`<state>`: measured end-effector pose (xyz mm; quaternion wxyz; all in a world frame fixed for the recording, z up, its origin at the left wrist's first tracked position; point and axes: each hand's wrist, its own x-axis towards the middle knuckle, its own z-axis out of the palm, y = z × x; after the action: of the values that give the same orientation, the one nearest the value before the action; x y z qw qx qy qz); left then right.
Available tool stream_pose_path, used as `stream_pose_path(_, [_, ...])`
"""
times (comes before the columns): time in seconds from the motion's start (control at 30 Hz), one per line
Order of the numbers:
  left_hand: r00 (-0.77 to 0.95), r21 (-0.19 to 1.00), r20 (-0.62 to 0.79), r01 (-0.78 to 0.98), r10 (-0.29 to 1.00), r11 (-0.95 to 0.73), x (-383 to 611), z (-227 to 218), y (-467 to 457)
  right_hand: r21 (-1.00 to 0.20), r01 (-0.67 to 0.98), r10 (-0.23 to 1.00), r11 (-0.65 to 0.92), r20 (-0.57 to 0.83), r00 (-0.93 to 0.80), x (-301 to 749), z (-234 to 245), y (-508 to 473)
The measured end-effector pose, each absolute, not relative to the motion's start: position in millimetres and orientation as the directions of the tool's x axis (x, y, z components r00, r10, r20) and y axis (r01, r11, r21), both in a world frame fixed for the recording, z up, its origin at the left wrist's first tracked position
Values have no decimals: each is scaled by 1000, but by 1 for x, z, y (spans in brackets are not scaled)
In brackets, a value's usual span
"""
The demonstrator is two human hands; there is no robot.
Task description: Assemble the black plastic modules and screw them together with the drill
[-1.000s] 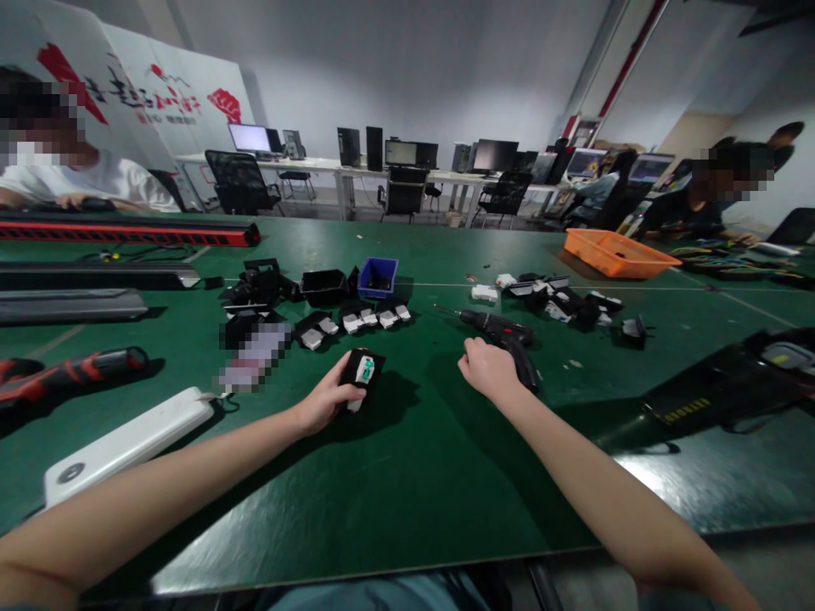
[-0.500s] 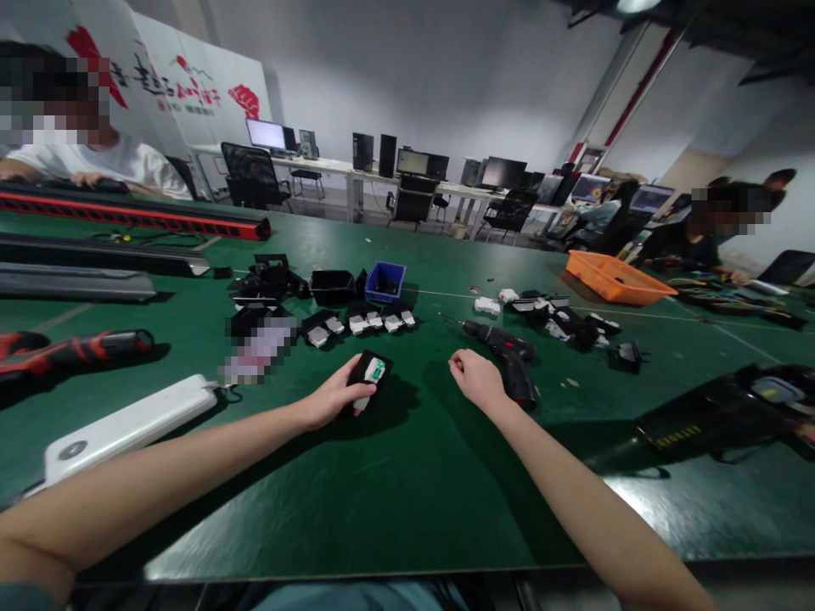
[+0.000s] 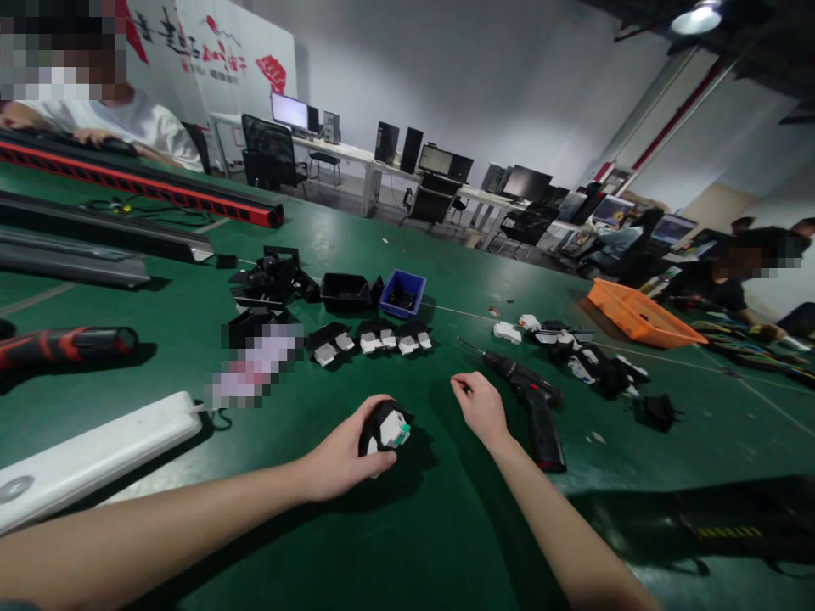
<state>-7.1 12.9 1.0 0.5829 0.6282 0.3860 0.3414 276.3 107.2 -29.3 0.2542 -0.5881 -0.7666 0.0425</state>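
Observation:
My left hand point(image 3: 347, 454) is closed round a black plastic part with white and green pieces point(image 3: 391, 431), held just above the green table. A short way to its right, my right hand point(image 3: 480, 407) has its fingertips pinched together; what they hold, if anything, is too small to make out. Beside that hand lies a black cordless drill point(image 3: 531, 399), its thin bit pointing left. Beyond my left hand sit several similar black-and-white parts point(image 3: 379, 339) in a row.
Behind the row are a blue bin point(image 3: 402, 294) holding small dark pieces and a black bin point(image 3: 344, 291). More black and white parts point(image 3: 589, 361) lie to the right, before an orange tray point(image 3: 643, 314). A white bar-shaped device point(image 3: 108, 454) lies left. Two people sit across the table.
The view has shifted and tilted. My left hand has turned the black part so that its green piece faces right. My right hand stays pinched beside the drill.

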Motion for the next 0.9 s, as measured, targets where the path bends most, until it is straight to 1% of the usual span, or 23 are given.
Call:
stream_pose_path(0.2, [517,979,-27,187,856,-83,-3,7,14,-424,868,947,260,289,-142,279,-27,109])
stream_pose_path(0.33, [535,974,-38,210,844,-89,-3,6,16,-377,898,946,227,304,-112,289,-28,109])
stream_pose_path(0.43, [527,983,-74,184,847,-29,-4,1,17,-317,924,940,213,323,-106,298,-29,107])
stream_pose_path(0.5, [486,986,-72,167,871,-12,-5,-3,18,-289,933,937,216,330,-114,300,-29,104])
stream_pose_path(0.57, [402,987,-44,160,914,-23,-5,-6,20,-263,935,932,236,333,-142,299,-28,102])
stream_pose_path(0.67, [266,988,-75,153,961,35,-6,-11,25,-224,940,930,257,323,-178,295,-28,100])
stream_pose_path(0.7, [228,987,-54,158,972,18,-7,-11,27,-215,942,931,257,318,-181,294,-28,100])
stream_pose_path(0.83, [160,954,126,251,979,-164,-16,-11,35,-178,951,928,252,323,-186,293,-29,98])
stream_pose_path(0.9, [146,950,136,263,980,-171,-20,-11,39,-152,958,926,245,328,-185,293,-29,97])
